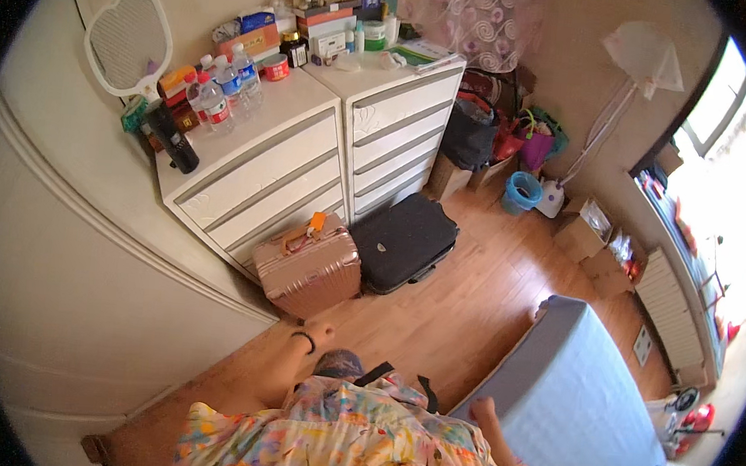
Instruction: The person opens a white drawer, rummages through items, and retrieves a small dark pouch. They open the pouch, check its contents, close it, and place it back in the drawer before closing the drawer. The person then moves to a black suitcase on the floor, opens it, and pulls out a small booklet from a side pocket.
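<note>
My left hand (319, 333), with a dark band round the wrist, hangs low in front of a rose-gold suitcase (313, 272). It is small in view and its fingers are not distinct; no held object shows. By the near left edge of a bed with a pale blue cover (571, 389) is my right hand (483, 409). Its fingers are mostly turned out of sight, and nothing is seen in it. The rose-gold suitcase stands upright with an orange tag on its handle. Beside it on the right lies a black suitcase (407, 243).
Two white drawer chests (258, 185) line the wall, topped with several bottles (216, 107), a black tumbler (170, 136) and boxes. Bags (468, 134), a blue bin (522, 193), a garment steamer (551, 197) and cardboard boxes (581, 234) stand along the far side. A radiator (670, 305) is below the window.
</note>
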`<action>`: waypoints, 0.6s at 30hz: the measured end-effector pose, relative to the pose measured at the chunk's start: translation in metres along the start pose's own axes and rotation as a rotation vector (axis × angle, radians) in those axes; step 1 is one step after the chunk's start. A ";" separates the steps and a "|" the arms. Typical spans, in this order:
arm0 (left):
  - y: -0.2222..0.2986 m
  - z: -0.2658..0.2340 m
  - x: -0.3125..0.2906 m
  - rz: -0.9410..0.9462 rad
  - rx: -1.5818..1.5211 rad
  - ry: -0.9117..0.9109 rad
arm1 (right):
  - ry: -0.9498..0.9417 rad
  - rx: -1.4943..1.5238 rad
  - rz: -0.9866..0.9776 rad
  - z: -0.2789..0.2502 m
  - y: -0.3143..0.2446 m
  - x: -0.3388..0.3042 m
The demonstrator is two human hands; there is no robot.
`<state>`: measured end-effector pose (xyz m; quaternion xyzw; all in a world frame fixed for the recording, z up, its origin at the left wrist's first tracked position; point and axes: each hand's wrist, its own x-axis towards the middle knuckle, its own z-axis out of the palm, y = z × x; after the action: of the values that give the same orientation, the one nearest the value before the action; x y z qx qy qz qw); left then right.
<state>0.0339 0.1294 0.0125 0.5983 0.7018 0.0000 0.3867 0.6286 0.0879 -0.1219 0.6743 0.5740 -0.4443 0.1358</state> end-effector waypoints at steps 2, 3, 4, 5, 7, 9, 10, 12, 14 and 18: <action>0.023 -0.019 0.046 0.198 -0.251 0.242 | 0.302 0.249 -0.124 -0.062 -0.030 0.024; 0.056 -0.051 0.061 0.203 -0.242 0.248 | 0.408 0.301 -0.129 -0.094 -0.045 0.039; 0.084 -0.093 0.062 0.168 -0.222 0.274 | 0.330 0.447 -0.133 -0.127 -0.097 0.042; 0.081 -0.118 0.069 0.188 -0.259 0.447 | 0.233 0.570 -0.158 -0.172 -0.176 0.035; 0.121 -0.186 0.111 0.268 -0.256 0.600 | 0.214 0.637 -0.207 -0.222 -0.211 0.075; 0.125 -0.255 0.146 0.314 -0.192 0.824 | 0.193 0.738 -0.229 -0.260 -0.302 0.089; 0.119 -0.289 0.174 0.419 -0.180 1.030 | 0.158 0.670 -0.324 -0.281 -0.340 0.090; 0.123 -0.350 0.222 0.395 -0.081 1.180 | 0.114 0.577 -0.409 -0.313 -0.399 0.100; 0.129 -0.407 0.254 0.288 0.090 1.262 | 0.098 0.481 -0.548 -0.336 -0.449 0.120; 0.125 -0.481 0.308 -0.041 0.229 1.245 | 0.111 0.376 -0.772 -0.391 -0.539 0.173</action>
<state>-0.1168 0.6464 0.2400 0.5102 0.8021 0.2657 -0.1605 0.3106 0.6362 0.1458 0.4461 0.6996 -0.5224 -0.1966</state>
